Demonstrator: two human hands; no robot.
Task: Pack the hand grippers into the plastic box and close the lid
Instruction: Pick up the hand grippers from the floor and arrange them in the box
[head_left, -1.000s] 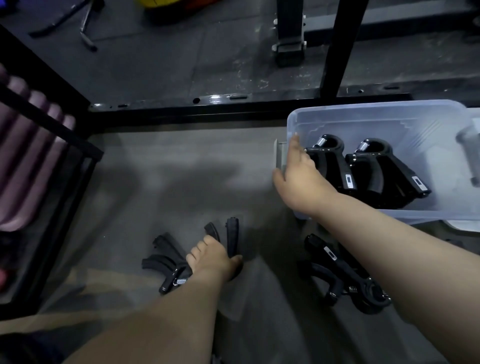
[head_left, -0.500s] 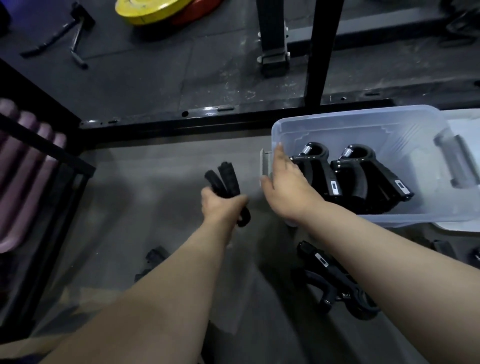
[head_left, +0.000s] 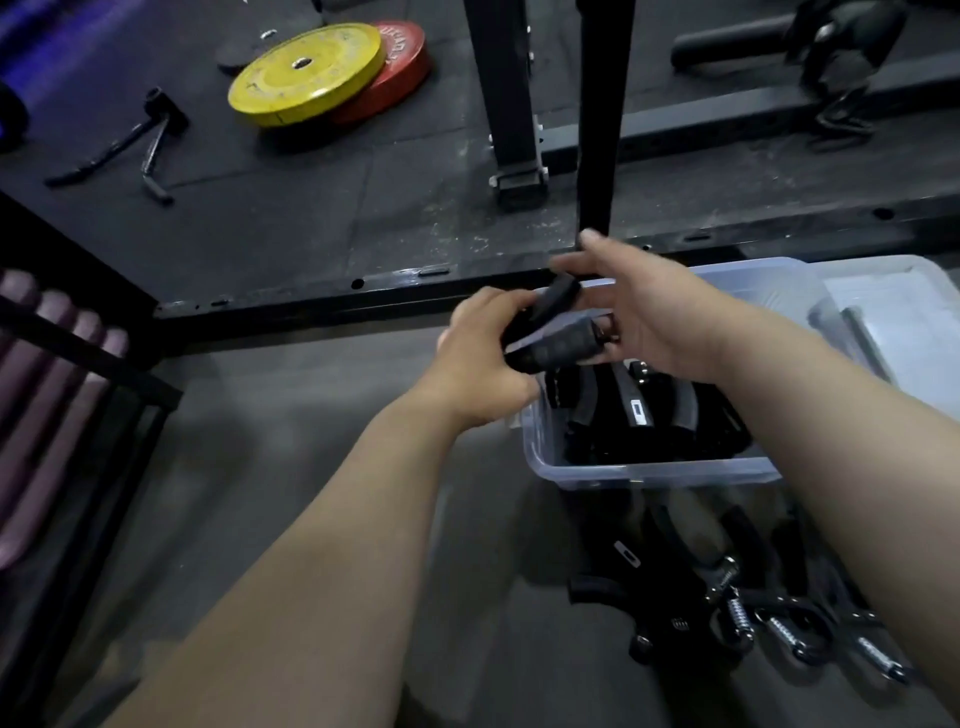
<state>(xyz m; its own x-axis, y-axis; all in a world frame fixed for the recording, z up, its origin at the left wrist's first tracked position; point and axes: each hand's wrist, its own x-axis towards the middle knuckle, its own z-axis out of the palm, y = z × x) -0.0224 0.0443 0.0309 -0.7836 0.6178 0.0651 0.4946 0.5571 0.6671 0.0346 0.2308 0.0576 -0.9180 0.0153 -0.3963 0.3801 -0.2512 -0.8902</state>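
Observation:
My left hand (head_left: 480, 358) grips a black hand gripper (head_left: 553, 332) and holds it over the left end of the clear plastic box (head_left: 649, 473). My right hand (head_left: 649, 312) is at the gripper's far end, its thumb and fingers curled round the upper handle. Inside the box lie other black hand grippers (head_left: 639, 415), partly hidden by my hands. Several more hand grippers (head_left: 727, 587) with metal springs lie on the floor in front of the box. The box's lid (head_left: 883, 322) rests to the right of it.
A black steel rack frame (head_left: 363, 291) runs along the floor just behind the box, with uprights (head_left: 602, 119) above it. Yellow and red weight plates (head_left: 311, 73) and a bar handle (head_left: 150, 140) lie further back. A purple padded rack (head_left: 52, 395) stands at the left.
My left hand lifted a hand gripper off the floor and carried it right to the box. My right hand left the box's end handle and took the gripper's other end.

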